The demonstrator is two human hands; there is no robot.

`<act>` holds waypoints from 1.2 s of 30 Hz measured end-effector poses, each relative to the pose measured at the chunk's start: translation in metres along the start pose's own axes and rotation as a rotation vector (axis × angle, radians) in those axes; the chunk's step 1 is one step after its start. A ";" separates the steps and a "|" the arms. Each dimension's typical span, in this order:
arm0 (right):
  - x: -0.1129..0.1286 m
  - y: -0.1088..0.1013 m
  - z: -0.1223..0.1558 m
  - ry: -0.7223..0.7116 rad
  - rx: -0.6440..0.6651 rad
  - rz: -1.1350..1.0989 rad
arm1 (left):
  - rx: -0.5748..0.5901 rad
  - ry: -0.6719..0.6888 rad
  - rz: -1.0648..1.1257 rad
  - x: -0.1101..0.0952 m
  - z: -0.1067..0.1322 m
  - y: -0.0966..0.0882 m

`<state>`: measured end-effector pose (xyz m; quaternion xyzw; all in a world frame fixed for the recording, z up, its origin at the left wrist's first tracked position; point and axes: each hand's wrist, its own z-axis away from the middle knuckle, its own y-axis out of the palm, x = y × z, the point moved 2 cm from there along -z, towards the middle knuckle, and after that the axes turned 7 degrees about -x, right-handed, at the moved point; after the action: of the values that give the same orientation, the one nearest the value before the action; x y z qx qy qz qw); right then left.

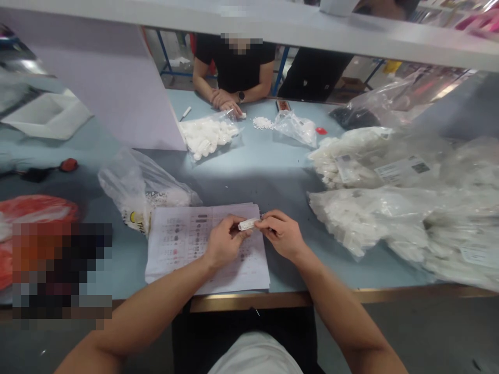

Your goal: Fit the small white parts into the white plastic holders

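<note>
Left hand (226, 241) and right hand (283, 235) are over printed sheets (202, 265), fingers pressed together, both pinching a small white item (246, 224) just above the sheets. Fingers cover part of the item, so it's hard to tell exactly what it is. Sheet print is too small to read. Clear bag (134, 182) touches the sheets at left; big white bags (374, 218) sit right, with a strip of blue table (280, 176) between. Table edge (249, 300) runs just below the sheets. Pixelated patch (58, 270) hides the lower left. Far side, a co-worker's hands (222, 98) are clasped just behind a bag of white pieces (208, 135).
</note>
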<state>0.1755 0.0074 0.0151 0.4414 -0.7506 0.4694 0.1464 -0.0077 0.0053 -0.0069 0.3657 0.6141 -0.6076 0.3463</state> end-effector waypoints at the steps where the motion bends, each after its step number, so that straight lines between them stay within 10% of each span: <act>1: -0.001 -0.001 -0.001 0.057 0.014 -0.041 | -0.002 0.026 -0.023 -0.001 0.002 -0.001; 8: -0.007 -0.013 -0.003 0.461 0.289 -0.252 | 0.051 0.243 -0.095 -0.006 0.019 -0.001; 21: -0.003 -0.020 -0.003 0.532 0.540 -0.334 | 0.063 0.417 -0.080 -0.006 0.023 0.001; 28: -0.006 -0.029 -0.006 0.542 0.484 -0.316 | 0.100 0.337 -0.095 -0.008 0.023 -0.002; 36: -0.024 -0.041 -0.008 0.506 0.117 0.057 | 0.350 0.279 -0.113 -0.010 0.017 0.006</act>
<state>0.2203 0.0199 0.0279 0.2963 -0.6739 0.6113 0.2904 0.0024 -0.0119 -0.0012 0.4656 0.5608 -0.6670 0.1545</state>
